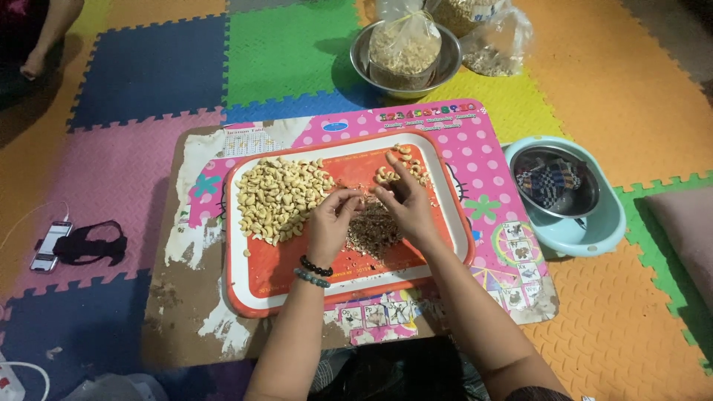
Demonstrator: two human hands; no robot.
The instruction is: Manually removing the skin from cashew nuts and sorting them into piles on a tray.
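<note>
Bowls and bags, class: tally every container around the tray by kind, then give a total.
Metal bowls: 2, one behind the tray and one inside the blue basin
Plastic basins: 1, light blue
Clear plastic bags of nuts: 3, one in the far bowl, two behind it
Total: 6

A floor of interlocking foam mats (pixel 148 67) in many colours carries a low, worn pink board (pixel 505 171) with peeling edges; an orange plastic tray (pixel 297 278) lies on it. Far on the floor stands a steel bowl (pixel 360 56), right a pale blue plastic basin (pixel 594 234), left a phone (pixel 50 245) beside a black strap (pixel 93 243)
</note>
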